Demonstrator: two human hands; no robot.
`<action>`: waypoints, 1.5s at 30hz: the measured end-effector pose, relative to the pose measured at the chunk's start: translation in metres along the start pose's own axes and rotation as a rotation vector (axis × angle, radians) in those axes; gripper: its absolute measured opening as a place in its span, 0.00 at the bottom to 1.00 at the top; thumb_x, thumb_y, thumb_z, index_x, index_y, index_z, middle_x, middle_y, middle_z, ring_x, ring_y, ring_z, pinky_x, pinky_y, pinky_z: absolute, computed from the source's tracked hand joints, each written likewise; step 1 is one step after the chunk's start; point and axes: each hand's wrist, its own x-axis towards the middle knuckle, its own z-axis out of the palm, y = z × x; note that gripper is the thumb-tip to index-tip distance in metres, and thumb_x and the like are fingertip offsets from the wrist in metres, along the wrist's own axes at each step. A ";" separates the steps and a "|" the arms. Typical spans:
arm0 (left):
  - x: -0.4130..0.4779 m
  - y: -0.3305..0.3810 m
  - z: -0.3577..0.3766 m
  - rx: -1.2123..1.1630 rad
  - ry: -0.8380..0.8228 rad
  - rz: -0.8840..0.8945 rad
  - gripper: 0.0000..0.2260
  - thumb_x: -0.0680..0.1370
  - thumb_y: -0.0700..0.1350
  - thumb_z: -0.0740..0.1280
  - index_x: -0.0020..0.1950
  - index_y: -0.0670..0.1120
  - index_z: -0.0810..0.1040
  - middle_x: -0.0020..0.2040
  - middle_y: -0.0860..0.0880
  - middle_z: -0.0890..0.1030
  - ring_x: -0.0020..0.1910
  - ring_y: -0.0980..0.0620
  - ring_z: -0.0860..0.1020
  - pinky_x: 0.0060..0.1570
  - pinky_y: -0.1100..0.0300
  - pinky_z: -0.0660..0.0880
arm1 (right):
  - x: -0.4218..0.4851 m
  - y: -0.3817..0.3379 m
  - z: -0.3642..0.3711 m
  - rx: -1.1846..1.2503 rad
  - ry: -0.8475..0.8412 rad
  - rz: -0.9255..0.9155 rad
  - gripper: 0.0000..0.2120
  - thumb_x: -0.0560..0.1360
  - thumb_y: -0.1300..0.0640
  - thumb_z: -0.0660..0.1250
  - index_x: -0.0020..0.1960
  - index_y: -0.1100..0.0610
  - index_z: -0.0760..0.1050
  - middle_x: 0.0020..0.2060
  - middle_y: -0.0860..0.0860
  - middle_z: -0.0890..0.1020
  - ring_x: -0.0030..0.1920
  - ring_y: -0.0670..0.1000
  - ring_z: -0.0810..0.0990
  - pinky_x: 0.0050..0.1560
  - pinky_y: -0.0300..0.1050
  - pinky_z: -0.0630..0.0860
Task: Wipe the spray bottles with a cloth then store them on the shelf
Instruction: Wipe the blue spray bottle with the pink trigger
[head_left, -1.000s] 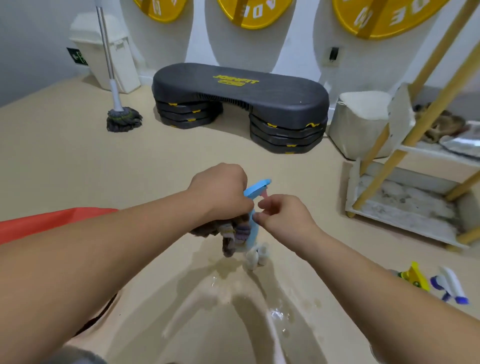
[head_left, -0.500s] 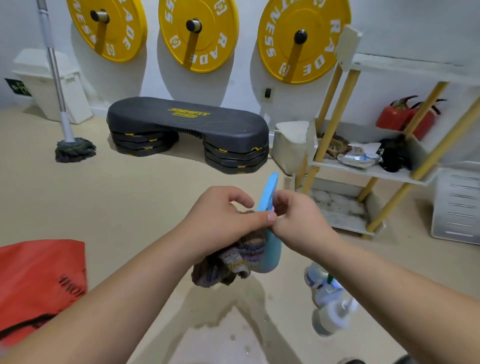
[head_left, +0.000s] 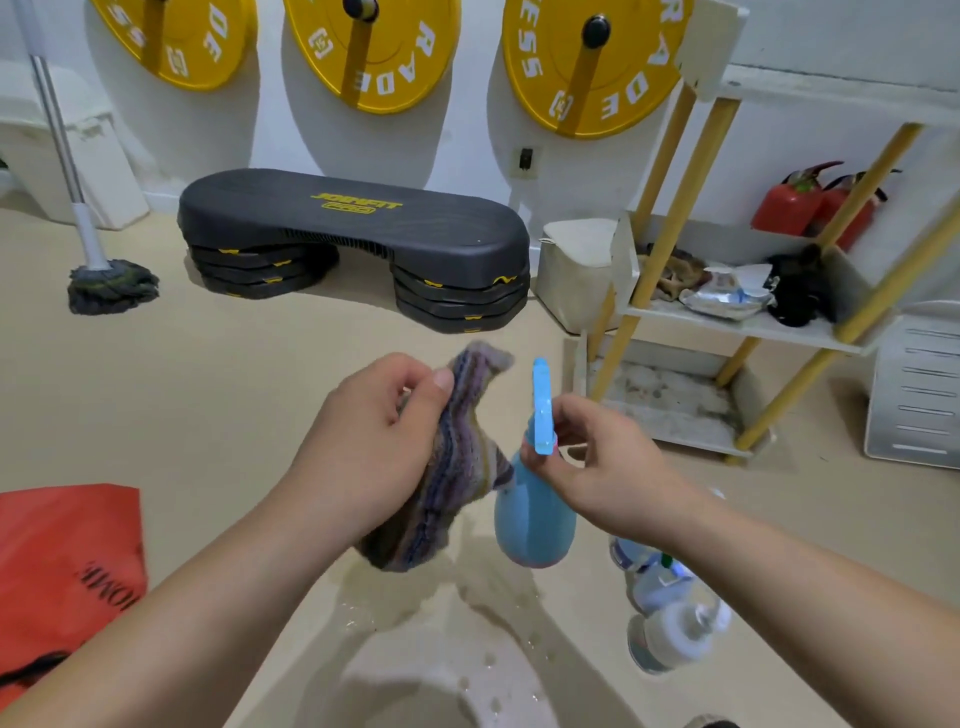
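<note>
The cloth (head_left: 457, 467) in my left grip (head_left: 363, 447) sits just left of the spray bottle (head_left: 535, 525) in my right grip (head_left: 608, 467); the shelf (head_left: 769, 328) stands behind, rightward.

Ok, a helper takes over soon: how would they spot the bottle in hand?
In front of the yellow-legged shelf, the right hand holds a bottle by its neck, beside the cloth in the left hand. Unlike the clear bottles on the floor below, it is solid light blue.

JOINFIT on the step platform (head_left: 353, 228), RADE (partial) on yellow plates (head_left: 405, 67)
</note>
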 end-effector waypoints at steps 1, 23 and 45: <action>-0.001 0.001 0.000 -0.003 0.063 0.071 0.13 0.84 0.58 0.62 0.46 0.53 0.78 0.33 0.54 0.82 0.34 0.52 0.79 0.39 0.53 0.74 | 0.002 0.001 0.002 0.009 -0.013 0.000 0.03 0.79 0.51 0.71 0.51 0.47 0.78 0.45 0.41 0.84 0.49 0.38 0.81 0.52 0.35 0.77; 0.013 -0.018 0.058 -0.016 -0.208 0.276 0.12 0.83 0.51 0.55 0.49 0.51 0.77 0.51 0.58 0.78 0.54 0.62 0.79 0.53 0.59 0.73 | -0.011 -0.013 0.014 0.038 -0.224 -0.094 0.11 0.71 0.48 0.70 0.45 0.56 0.79 0.40 0.55 0.81 0.43 0.57 0.78 0.48 0.60 0.78; -0.010 0.003 0.063 -0.003 -0.148 0.523 0.09 0.86 0.47 0.60 0.59 0.53 0.79 0.52 0.58 0.82 0.46 0.61 0.82 0.45 0.60 0.78 | -0.008 0.016 -0.006 0.170 -0.301 0.058 0.09 0.77 0.60 0.74 0.38 0.59 0.78 0.31 0.44 0.72 0.34 0.43 0.68 0.38 0.40 0.67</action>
